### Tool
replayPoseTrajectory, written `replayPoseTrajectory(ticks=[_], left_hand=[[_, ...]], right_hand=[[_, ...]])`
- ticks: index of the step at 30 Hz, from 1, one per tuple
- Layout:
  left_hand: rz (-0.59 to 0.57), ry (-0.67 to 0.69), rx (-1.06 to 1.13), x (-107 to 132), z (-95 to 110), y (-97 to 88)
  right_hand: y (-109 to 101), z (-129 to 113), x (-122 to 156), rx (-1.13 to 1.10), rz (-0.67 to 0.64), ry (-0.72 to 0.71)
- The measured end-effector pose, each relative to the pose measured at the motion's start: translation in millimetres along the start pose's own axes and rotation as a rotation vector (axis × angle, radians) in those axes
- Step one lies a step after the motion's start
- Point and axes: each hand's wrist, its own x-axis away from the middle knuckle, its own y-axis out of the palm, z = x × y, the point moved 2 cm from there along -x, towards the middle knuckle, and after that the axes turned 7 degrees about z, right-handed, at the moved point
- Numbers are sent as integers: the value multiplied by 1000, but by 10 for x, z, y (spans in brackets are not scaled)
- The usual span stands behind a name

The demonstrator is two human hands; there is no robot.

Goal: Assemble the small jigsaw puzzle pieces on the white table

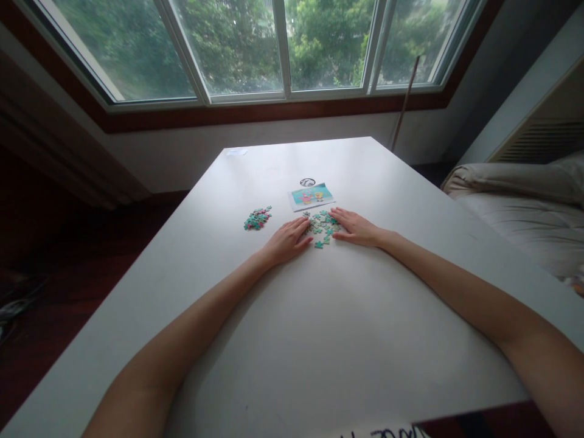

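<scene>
Both my arms reach out over a white table. My left hand lies flat with its fingers stretched toward a small scatter of teal jigsaw pieces. My right hand lies flat on the other side of the same scatter, its fingertips touching the pieces. Neither hand holds anything. A second heap of teal and pink pieces lies to the left of my left hand. Just beyond the scatter lies a picture card with a cartoon print.
A small round dark object sits behind the card. A slip of paper lies at the table's far left corner. A wide window fills the back wall. A thin stick leans there. A bed stands at the right.
</scene>
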Motion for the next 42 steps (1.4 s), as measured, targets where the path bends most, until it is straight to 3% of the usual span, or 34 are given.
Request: replayPoseTrajectory(ticks=[7, 11, 22, 25, 31, 33, 42], left_hand=[[177, -112, -98, 23, -24, -13], [218, -187, -163, 28, -43, -40], [231, -83, -121, 14, -46, -63], [184, -65, -79, 3, -79, -23], [-67, -134, -23, -14, -164, 80], [-76, -149, -38, -12, -174, 89], [258, -214, -270, 7, -118, -57]], right_hand=[[-42, -20, -27, -98, 73, 7], [-64, -15, -38, -146, 111, 53], [-57, -21, -41, -150, 134, 43], [-64, -29, -45, -141, 135, 44], [-69, -46, -46, -129, 129, 26], [-68, -46, -45, -126, 131, 21], [-55, -25, -49, -112, 123, -2]])
